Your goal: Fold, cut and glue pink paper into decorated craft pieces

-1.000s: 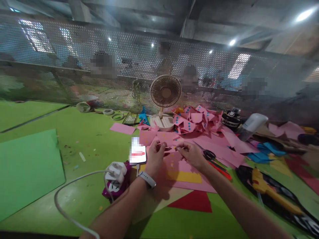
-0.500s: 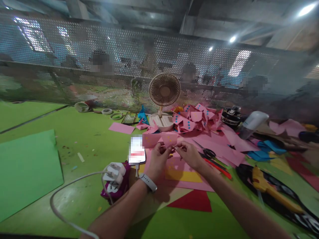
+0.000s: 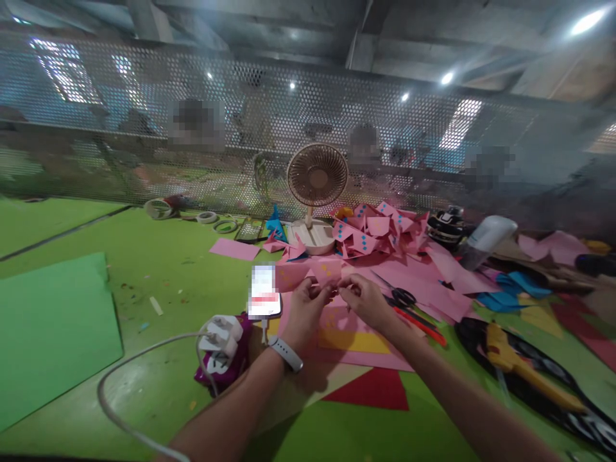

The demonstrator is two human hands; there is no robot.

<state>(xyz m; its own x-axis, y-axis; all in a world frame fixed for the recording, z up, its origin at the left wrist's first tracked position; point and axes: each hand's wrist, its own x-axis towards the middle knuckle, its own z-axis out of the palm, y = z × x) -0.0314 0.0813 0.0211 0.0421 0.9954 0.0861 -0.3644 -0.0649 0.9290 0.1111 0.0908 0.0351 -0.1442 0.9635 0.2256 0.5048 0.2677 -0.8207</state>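
Note:
Over the middle of the worktable, my left hand (image 3: 308, 305) is closed on a folded pink paper piece (image 3: 327, 271) with small yellow marks. Close by on the right, my right hand (image 3: 362, 298) pinches with thumb and forefinger at the piece's lower right edge; whatever is between those fingertips is too small to make out. Beneath both hands lie pink sheets and a yellow paper strip (image 3: 356, 341). A red paper piece (image 3: 373, 389) lies nearer to me. Left of my left hand is a lit phone (image 3: 264, 292) on a cable.
A small fan (image 3: 317, 176) stands behind, beside a heap of folded pink papers (image 3: 380, 228). Scissors (image 3: 403, 296), a red-handled cutter (image 3: 426, 326) and a yellow glue gun (image 3: 529, 366) lie right. At left are a plug adapter (image 3: 222, 337) and a green sheet (image 3: 52, 333).
My right hand has drawn slightly away from my left fingertips. The pink piece has tilted a little, showing its yellow marks more plainly. My left hand has barely moved.

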